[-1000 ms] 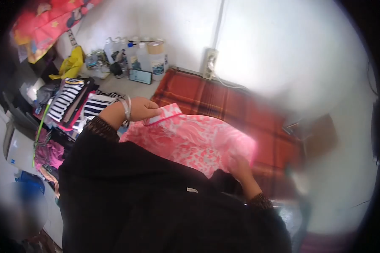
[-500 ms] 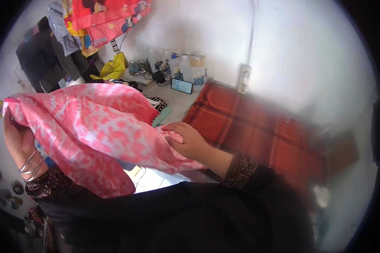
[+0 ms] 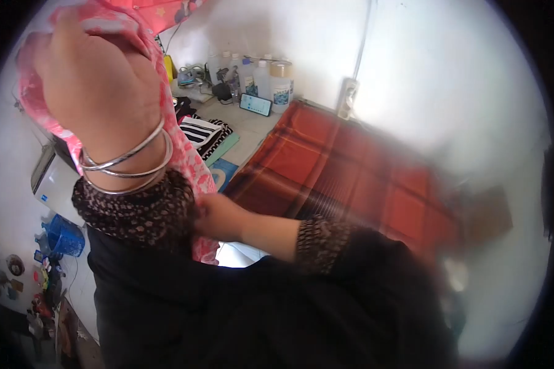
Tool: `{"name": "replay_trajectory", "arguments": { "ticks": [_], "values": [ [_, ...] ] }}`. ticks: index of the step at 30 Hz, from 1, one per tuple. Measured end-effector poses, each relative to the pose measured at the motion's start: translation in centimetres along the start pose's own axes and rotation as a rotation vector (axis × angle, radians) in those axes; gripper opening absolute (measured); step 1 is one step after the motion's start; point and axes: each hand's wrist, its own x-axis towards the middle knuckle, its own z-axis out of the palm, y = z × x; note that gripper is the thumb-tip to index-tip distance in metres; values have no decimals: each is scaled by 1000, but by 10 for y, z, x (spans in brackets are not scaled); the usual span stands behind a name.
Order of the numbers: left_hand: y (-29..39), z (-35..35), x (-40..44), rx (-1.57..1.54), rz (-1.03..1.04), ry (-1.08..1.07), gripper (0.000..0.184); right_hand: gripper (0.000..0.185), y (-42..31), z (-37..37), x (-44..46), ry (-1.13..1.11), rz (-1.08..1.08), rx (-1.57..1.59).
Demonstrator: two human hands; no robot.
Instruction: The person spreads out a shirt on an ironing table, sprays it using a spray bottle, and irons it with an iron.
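Left of red plaid cloth (image 3: 314, 147), vertical pink-patterned fabric (image 3: 195, 168) is grasped by the left hand (image 3: 104, 86); the lower right hand's (image 3: 221, 219) grip is unclear.

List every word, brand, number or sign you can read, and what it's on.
None can be read.
Canister label: too small and blurred.
Bottle label: too small.
Phone screen: too small.
Blue mark on the white panel: too small.
Pink cloth: no lettering visible.
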Motion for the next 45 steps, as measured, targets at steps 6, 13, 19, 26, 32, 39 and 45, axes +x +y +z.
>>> {"name": "replay_trajectory", "arguments": {
  "ticks": [6,13,19,26,32,39,45],
  "values": [
    [-4,-6,6,2,60,-26,38,17,-4,-103,-77,309,183,316],
    [-25,-2,-7,-57,159,89,42,17,-19,-84,-85,826,-117,-185],
    [-46,-52,-61,-761,77,-128,42,50,-1,-140,-136,1116,-155,-1119],
    [-3,-80,-136,-1365,-33,-894,41,64,9,-43,-127,468,-276,-709],
    [67,-9,-160,-1514,-122,-1128,41,20,52,-74,-116,438,69,-136],
    [213,94,-174,-1590,-114,-1216,40,16,46,-134,-238,1302,-49,-95],
    [319,175,-220,-1476,-127,-1277,40,23,-9,-113,-326,1039,197,-928]
  ]
}}
